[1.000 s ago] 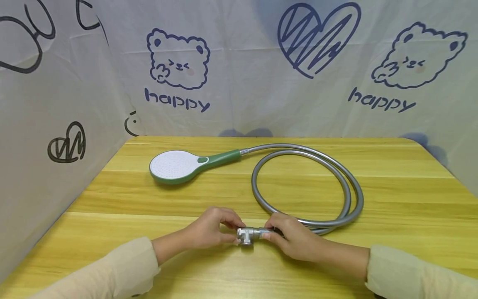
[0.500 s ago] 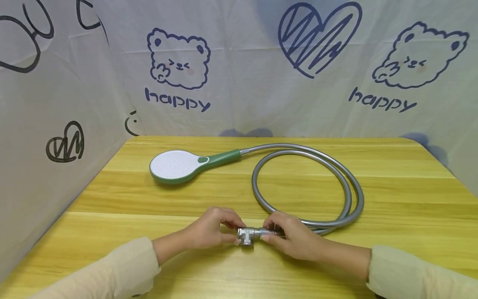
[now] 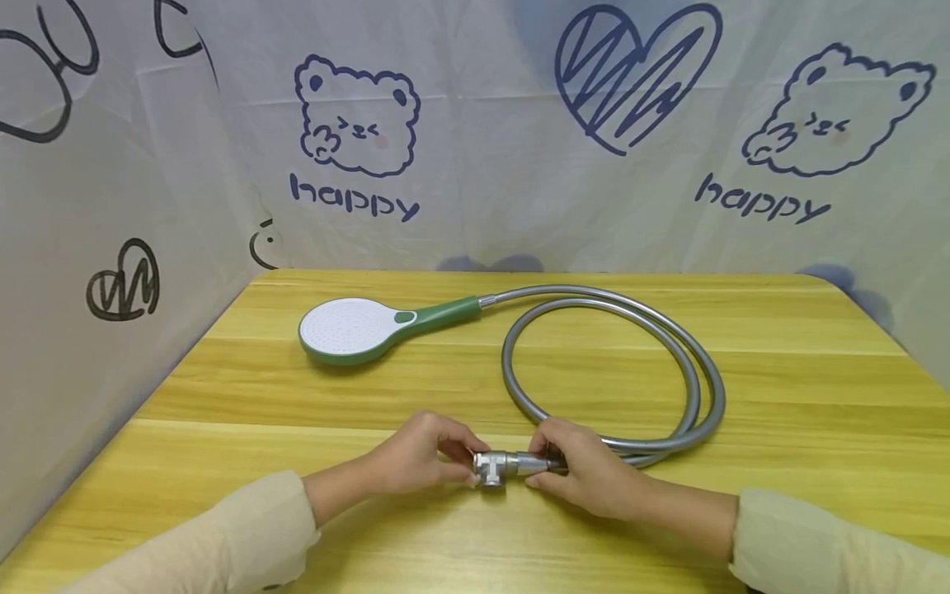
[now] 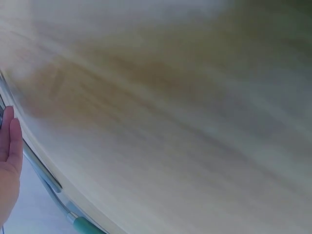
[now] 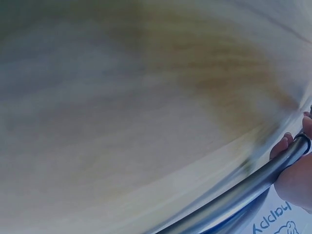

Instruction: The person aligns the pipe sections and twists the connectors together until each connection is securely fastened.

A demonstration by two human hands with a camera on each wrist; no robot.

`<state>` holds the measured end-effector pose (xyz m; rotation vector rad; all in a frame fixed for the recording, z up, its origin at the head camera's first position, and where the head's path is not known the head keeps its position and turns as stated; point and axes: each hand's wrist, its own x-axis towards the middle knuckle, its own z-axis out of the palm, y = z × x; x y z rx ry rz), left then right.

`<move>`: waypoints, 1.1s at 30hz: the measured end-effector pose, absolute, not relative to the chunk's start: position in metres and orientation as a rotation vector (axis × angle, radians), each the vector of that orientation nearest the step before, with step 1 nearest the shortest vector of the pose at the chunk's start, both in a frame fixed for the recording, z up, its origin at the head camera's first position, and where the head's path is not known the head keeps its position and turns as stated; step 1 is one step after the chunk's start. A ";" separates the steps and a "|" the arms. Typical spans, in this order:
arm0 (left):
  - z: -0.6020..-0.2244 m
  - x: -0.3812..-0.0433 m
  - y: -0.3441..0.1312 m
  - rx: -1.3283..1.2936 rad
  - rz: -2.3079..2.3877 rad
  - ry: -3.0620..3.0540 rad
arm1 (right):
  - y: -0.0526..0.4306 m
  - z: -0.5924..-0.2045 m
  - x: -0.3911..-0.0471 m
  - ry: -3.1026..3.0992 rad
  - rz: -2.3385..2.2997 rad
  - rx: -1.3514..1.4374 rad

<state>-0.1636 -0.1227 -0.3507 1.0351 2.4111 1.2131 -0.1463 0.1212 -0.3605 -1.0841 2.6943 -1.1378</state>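
Observation:
My left hand (image 3: 419,458) pinches a small chrome T-shaped pipe fitting (image 3: 491,469) between thumb and fingertips, low over the table in the head view. The fitting's right end meets the metal end nut (image 3: 531,464) of a shower hose. My right hand (image 3: 594,472) curls round the hose end at that nut, index finger above and thumb just under it. In the right wrist view the grey hose (image 5: 239,195) runs between the thumb and fingers. The left wrist view catches only part of the left hand (image 4: 10,146) at its edge.
A green and white shower head (image 3: 349,328) lies face up at the back left. Its grey hose (image 3: 696,371) loops over the right half of the wooden table (image 3: 312,412). White cloth walls with drawings (image 3: 460,181) stand behind and to the left.
My right thumb and fingers have slid back to the right along the nut, so more of its metal shows. The left hand and the fitting stay in place.

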 end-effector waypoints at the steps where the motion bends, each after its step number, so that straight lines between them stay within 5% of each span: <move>1: -0.351 -0.164 -0.123 1.042 1.217 2.409 | 0.121 -0.361 -0.146 2.695 -1.138 -1.082; 33: -0.350 -0.162 -0.121 1.120 1.219 2.451 | 0.121 -0.362 -0.150 2.653 -1.083 -1.131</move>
